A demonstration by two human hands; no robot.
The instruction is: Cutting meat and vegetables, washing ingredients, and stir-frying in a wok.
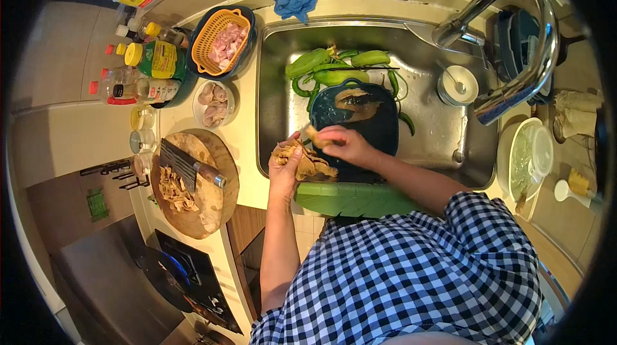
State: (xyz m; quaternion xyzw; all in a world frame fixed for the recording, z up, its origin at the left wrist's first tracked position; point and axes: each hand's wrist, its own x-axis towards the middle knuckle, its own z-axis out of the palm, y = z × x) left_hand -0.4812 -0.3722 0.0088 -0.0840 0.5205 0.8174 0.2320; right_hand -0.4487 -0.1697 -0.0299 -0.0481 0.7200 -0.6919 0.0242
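My left hand (285, 164) grips a ragged bunch of yellow-brown vegetable leaves (311, 165), which look like pickled greens, at the sink's front left. Just right of it, my right hand (344, 145) pinches a small pale brown piece (315, 136) over the near part of a dark blue basin (354, 123). Some brownish liquid shows in that basin, which stands in the steel sink (424, 140). Behind it lie green gourds or large peppers (308, 62) and long green chillies (407, 124). On a round wooden chopping board (219, 195), a cleaver (185, 164) rests beside cut pieces of similar greens (176, 193).
Raw meat fills an orange colander (205, 36) at back left, near a white bowl of meat (213, 104). Bottles (159, 59) crowd the left corner. A chrome tap (547, 22) arches over the right side. A green mat or board (356, 199) lines the front edge.
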